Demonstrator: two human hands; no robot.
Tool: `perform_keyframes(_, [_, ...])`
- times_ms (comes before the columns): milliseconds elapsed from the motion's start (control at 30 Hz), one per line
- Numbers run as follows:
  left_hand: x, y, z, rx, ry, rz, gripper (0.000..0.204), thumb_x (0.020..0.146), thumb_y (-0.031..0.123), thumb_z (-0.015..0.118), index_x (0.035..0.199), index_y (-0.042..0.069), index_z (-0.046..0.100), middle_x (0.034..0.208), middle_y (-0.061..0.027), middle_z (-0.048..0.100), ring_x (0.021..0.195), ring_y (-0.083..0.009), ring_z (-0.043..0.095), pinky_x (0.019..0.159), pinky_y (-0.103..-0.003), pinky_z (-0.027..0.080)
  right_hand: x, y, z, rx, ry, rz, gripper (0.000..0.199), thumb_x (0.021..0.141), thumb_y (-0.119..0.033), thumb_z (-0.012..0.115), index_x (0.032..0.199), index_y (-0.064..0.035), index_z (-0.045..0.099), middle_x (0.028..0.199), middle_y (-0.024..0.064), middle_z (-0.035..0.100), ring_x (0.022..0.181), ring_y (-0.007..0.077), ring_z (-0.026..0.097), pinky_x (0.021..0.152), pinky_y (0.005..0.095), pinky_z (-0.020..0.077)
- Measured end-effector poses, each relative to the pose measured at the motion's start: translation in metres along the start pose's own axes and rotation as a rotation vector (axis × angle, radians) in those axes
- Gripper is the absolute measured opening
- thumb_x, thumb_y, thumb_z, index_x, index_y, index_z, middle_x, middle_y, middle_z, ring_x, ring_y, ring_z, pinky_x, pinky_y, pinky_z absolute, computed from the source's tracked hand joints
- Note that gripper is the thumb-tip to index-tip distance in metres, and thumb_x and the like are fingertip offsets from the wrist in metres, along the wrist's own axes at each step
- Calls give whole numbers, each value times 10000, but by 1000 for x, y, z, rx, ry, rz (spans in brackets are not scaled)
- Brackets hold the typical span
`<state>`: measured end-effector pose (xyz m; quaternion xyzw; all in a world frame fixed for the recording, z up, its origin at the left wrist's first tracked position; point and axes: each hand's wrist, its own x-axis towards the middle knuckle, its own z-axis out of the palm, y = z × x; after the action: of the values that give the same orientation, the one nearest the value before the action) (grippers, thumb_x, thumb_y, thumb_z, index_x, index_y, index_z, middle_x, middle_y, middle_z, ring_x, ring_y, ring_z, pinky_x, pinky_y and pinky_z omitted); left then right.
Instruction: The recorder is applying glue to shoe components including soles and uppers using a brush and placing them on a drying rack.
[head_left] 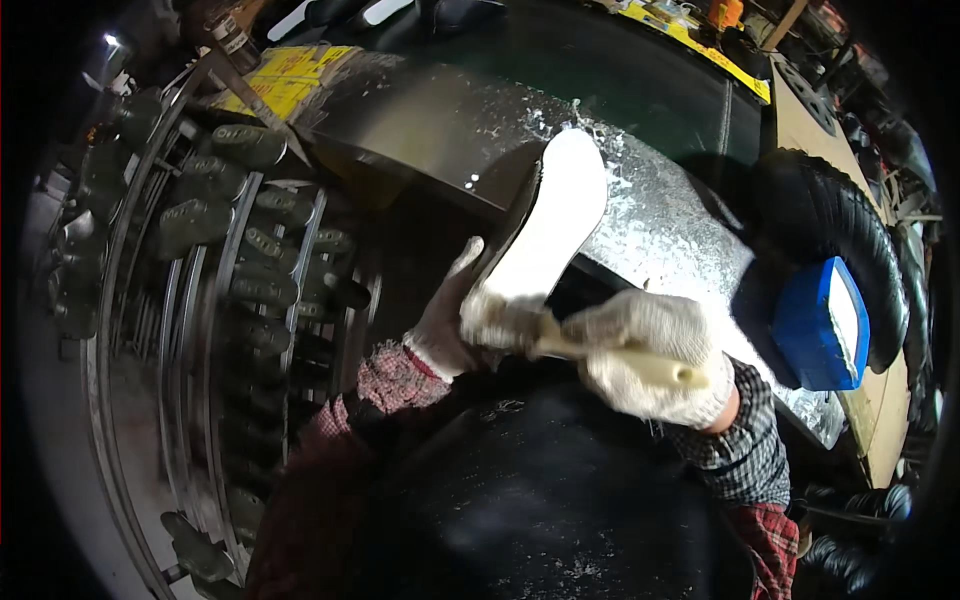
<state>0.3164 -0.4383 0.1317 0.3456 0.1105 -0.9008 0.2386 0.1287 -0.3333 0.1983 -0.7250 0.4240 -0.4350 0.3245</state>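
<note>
1. Blue box (822, 325): rectangular, blue sides, white face turned right; stands on the bench just right of the right grip, against a black tyre.
2. Yellow sheets (280, 85): flat, dark print; far up-left of the grips, at the bench's far left corner.
3. Yellow strip (700, 45): long, black-edged; far above the grips, along the back edge.

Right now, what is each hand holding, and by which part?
Left hand grips the shoe at its heel end, white sole up. Right hand holds a pale brush by its handle.
</note>
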Motion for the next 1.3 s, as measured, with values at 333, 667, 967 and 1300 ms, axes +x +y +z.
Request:
perform_keyframes(333, [34,30,-69,209,-519,-184,769,935,641,330,1391,25,397,1281,-235,527,973,-365,634,702,-466,569,-15,14,-22,173,-112,123,288,909,-134,625,1107,73,605,1034,181,670,898,186,655,758,235,551])
perform_keyframes(667, [51,65,-127,16,-500,-364,804,900,703,317,1425,99,397,1315,-206,539,1066,-468,590,929,-742,351,9,70,-53,-687,148,-112,375,780,-34,671,1152,-25,627,869,125,623,743,255,636,617,326,541])
perform_keyframes(967, [31,72,34,184,-276,27,748,877,642,487,1303,27,487,866,-198,671,504,-314,616,368,-331,499,-22,8,-62,-715,57,-214,340,793,-146,581,1131,-107,588,895,77,601,757,214,624,570,313,534])
perform_keyframes(1300, [159,-21,185,749,-245,121,624,797,604,654,971,19,525,1144,-163,550,1044,-319,538,913,-481,469,-179,-22,-110,-509,860,52,365,826,-91,708,1169,-36,596,982,127,638,854,286,631,732,366,521])
